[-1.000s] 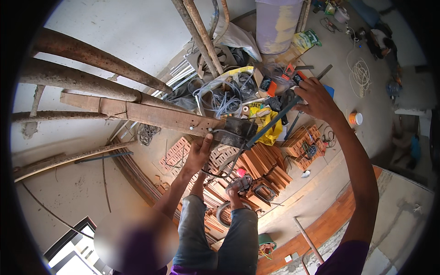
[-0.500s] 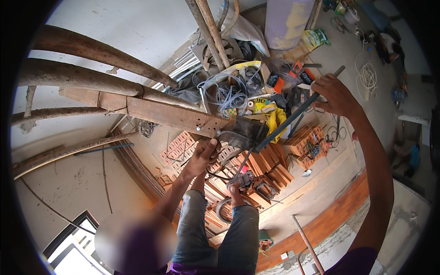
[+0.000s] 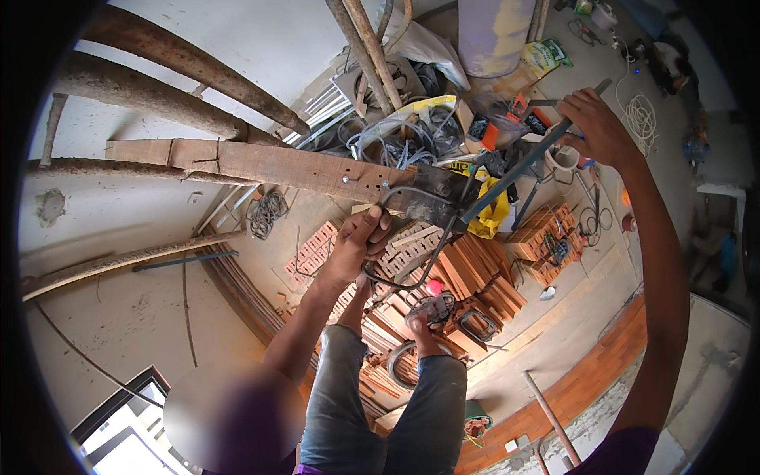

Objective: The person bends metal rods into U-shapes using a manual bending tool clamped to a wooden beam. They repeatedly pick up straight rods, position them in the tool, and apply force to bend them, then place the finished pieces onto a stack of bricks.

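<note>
1. Slanting up and rightward from the black block (image 3: 435,192) on the wooden plank (image 3: 277,162), the blue-grey bar (image 3: 514,172) has its far end in the right hand (image 3: 594,127), fingers curled round it.
2. The left hand (image 3: 362,240) pinches the bent black rod (image 3: 442,245) just below the plank; the rod's loop lies rightward of that hand.
3. Near the block, the bar's lower end sits closer to the left hand.
</note>
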### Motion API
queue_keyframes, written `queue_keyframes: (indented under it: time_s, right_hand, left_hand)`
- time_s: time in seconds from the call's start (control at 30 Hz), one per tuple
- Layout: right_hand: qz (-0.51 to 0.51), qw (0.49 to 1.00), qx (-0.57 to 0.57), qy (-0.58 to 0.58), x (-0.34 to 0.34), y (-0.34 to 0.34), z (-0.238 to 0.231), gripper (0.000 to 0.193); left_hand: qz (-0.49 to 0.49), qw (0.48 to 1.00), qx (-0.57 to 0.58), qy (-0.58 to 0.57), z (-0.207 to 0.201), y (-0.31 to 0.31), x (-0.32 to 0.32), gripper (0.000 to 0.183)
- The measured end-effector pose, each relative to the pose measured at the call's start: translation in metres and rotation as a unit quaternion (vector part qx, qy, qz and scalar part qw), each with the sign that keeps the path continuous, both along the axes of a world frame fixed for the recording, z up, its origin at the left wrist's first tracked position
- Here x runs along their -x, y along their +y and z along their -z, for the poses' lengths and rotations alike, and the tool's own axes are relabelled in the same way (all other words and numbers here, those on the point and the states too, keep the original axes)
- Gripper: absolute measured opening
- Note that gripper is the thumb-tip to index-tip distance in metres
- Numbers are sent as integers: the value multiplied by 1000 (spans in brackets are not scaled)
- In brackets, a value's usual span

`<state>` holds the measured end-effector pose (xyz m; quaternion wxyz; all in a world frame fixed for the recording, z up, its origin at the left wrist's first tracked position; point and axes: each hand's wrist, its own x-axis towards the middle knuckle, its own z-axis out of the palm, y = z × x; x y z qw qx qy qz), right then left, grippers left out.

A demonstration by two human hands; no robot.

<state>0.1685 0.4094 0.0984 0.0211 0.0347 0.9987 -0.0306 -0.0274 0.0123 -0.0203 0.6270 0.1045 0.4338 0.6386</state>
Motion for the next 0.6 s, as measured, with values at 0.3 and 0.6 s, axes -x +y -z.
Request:
queue_keyframes:
  time_s: [0.3,0.6]
  right_hand:
    - [-68,996,-33,-35,23,11,-33,50]
    - [-50,998,-38,9,5,8,-3,52]
  left_hand:
    - [3,999,33,-13,-6,2,-4,34]
    - [-46,998,-16,-32,6,-8,-15,31]
